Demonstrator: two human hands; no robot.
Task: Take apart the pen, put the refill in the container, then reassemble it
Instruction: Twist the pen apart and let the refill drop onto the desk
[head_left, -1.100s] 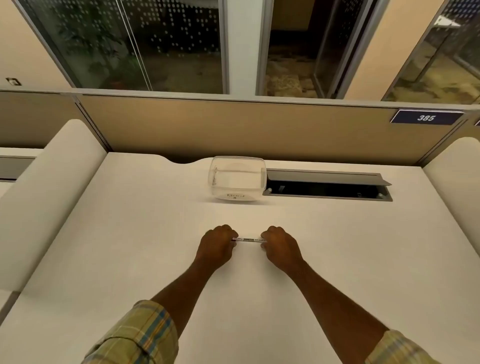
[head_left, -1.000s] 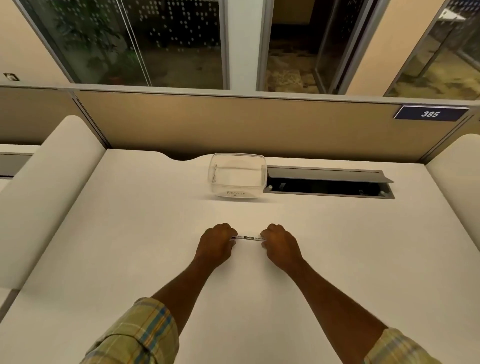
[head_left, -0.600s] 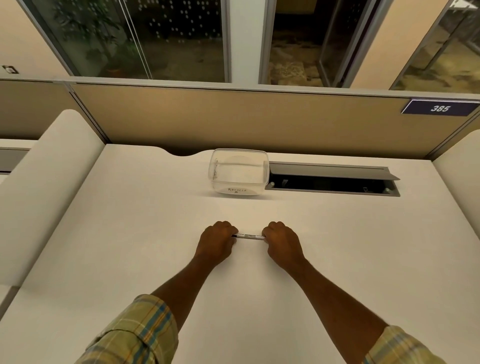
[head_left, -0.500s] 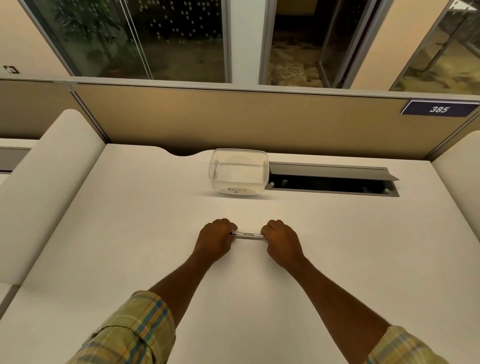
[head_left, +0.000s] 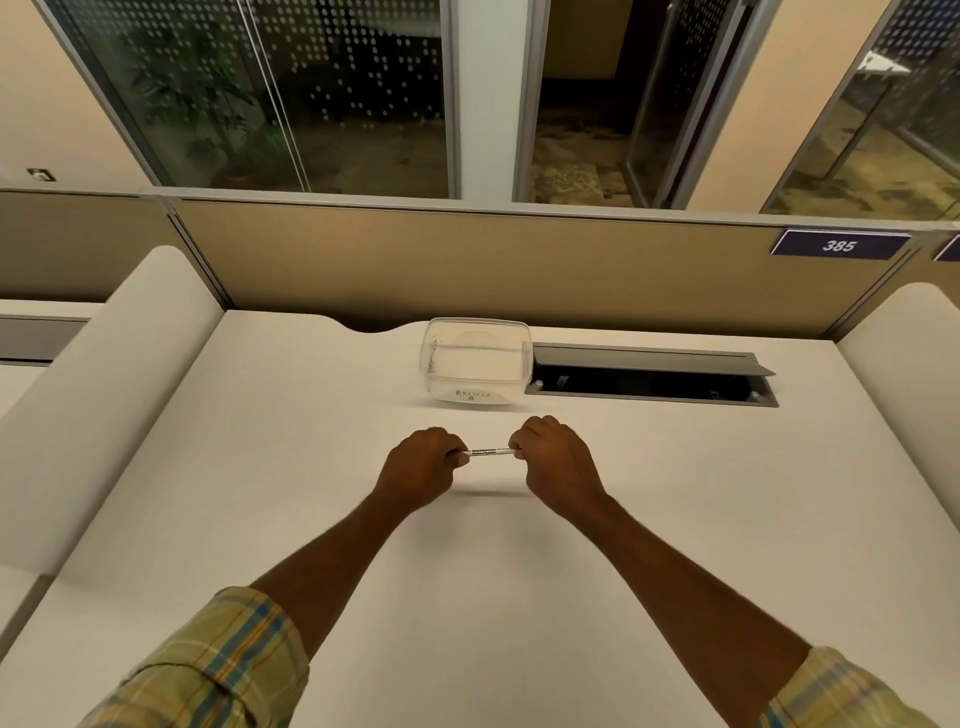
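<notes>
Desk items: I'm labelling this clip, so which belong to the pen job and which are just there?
Job:
pen, held at each end by left hand and right hand
clear container

Just there:
open cable hatch
sign 385

White table (head_left: 260, 467); tan partition (head_left: 467, 265) along far edge, plaque "385" (head_left: 839, 245) far right. Dark glass windows (head_left: 311, 93) beyond. Open cable tray (head_left: 649, 382).

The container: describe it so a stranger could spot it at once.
Start at the white desk and look to its far edge, below the tan partition. The container sits just left of the open grey cable hatch. It is the only clear plastic tub, with handwriting on its near side.
</notes>
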